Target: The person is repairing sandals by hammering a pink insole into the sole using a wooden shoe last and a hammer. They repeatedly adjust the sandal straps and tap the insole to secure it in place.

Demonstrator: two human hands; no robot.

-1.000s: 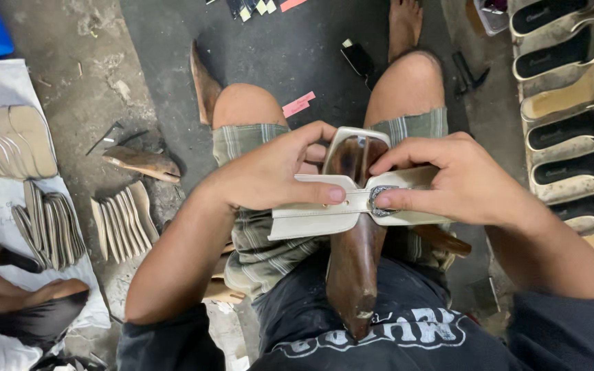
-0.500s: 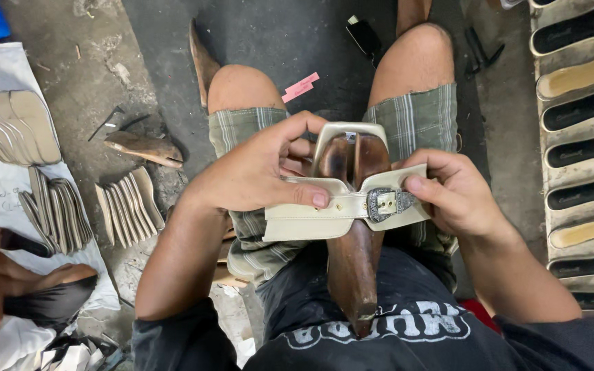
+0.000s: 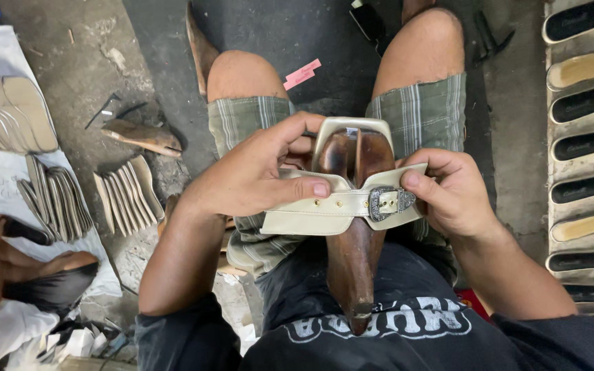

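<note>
Left hand (image 3: 256, 175) and right hand (image 3: 448, 192) pinch the cream buckled strap (image 3: 338, 206) across the wooden shoe last (image 3: 355, 240). Risk: uneven pull skews the strap toward 3 o'clock.

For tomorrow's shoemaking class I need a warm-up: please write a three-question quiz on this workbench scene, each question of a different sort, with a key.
1. True or false: the cream leather strap with a silver buckle lies across the dark brown wooden shoe last.
2. Which hand has its thumb on the buckle? A) left hand B) right hand
3. Fill in: the fanned stacks of beige insoles lie on the person's ____ side.

Key: 1 true; 2 B; 3 left.
</note>
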